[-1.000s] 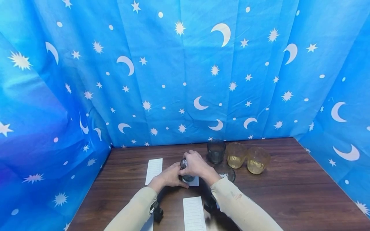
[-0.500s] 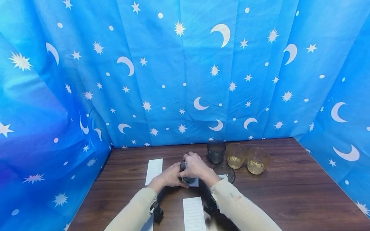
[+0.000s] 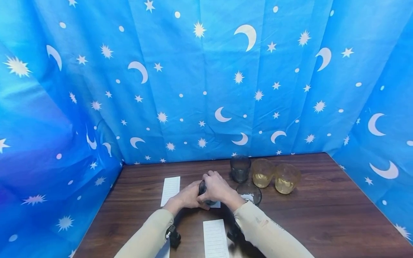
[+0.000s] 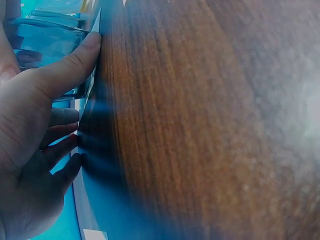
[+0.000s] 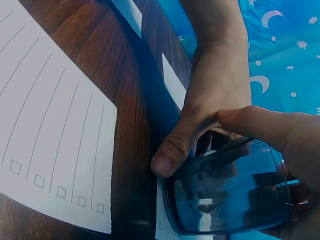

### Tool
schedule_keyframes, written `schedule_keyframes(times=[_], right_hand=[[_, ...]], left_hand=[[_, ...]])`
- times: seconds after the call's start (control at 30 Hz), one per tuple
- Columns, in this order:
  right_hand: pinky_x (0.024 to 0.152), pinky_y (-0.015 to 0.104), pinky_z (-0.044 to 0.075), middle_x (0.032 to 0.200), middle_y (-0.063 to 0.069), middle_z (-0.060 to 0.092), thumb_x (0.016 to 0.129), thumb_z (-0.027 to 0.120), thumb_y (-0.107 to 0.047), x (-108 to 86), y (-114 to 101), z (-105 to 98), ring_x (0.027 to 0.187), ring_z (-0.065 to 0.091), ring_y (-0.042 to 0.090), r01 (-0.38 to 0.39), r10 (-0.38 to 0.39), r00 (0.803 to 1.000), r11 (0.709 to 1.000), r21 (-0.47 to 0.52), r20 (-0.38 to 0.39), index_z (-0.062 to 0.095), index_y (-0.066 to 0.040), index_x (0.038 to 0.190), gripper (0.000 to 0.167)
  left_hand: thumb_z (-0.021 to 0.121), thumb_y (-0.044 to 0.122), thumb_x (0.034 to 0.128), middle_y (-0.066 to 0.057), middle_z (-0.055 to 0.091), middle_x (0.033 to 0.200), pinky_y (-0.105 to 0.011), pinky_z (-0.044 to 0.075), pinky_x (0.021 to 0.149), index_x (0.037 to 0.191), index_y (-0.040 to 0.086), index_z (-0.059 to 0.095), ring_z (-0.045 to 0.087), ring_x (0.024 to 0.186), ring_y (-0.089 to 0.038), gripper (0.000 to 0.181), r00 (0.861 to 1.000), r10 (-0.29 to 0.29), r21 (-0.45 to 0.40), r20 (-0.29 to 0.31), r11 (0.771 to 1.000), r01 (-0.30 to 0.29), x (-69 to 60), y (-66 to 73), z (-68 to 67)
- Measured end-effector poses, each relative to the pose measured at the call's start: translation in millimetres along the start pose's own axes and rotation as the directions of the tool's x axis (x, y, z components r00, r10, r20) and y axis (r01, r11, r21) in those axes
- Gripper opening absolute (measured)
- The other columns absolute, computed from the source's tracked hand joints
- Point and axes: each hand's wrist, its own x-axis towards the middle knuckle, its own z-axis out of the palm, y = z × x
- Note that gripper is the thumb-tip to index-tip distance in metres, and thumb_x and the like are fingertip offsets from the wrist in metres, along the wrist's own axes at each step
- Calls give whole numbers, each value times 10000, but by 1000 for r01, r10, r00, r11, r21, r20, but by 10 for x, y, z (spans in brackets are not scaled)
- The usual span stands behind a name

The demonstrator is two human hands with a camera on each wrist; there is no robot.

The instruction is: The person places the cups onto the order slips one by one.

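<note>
A dark see-through glass (image 3: 202, 187) stands over a white paper slip (image 3: 217, 205) near the middle of the table. My right hand (image 3: 218, 187) grips it from the right, thumb on the near side. Around its lower left side curves my left hand (image 3: 188, 196), the thumb in front near the slip. In the left wrist view, the left thumb (image 4: 70, 70) lies along the glass by the paper edge, and the other fingertips are down by the table surface. The right wrist view shows the glass (image 5: 235, 195) close up, the right thumb reaching across near its rim.
Behind my right forearm is another grey glass (image 3: 258, 195), partly hidden. A dark glass (image 3: 240, 168) and two amber glasses (image 3: 262, 175) stand farther back. Lined paper slips lie at the left (image 3: 170, 190) and front (image 3: 215, 236). A blue curtain (image 3: 180, 107) closes off the back.
The dark glass looks slightly shifted within my hands. Both hands keep nearly the same place, and the whole head view has moved a little.
</note>
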Motion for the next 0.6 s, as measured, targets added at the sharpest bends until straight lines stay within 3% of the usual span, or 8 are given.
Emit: schedule_keyframes(times=[0.37,0.6], right_hand=[[962,388,504,1139,104,605,648,819,-587,-20,-8,-2,1076,560,276,-12,12,1000,1000,4,14,635,-60,1177,768],[933,385,517,1144,113,595,649,806,-626,-28,-1,-11,1088,544,277,-18,17,999,999,30,28,620,-48,1199,819]], left_hand=[[867,465,676,-15,557,1355,-343,403,1107,1395,143,493,542,1230,-152,872,1000,16,1,-8,1000,-16,-14,-10,1],[855,488,684,-23,548,1364,-346,406,1105,1405,129,480,536,1235,-159,888,999,35,8,-13,999,-35,-1,-29,1]])
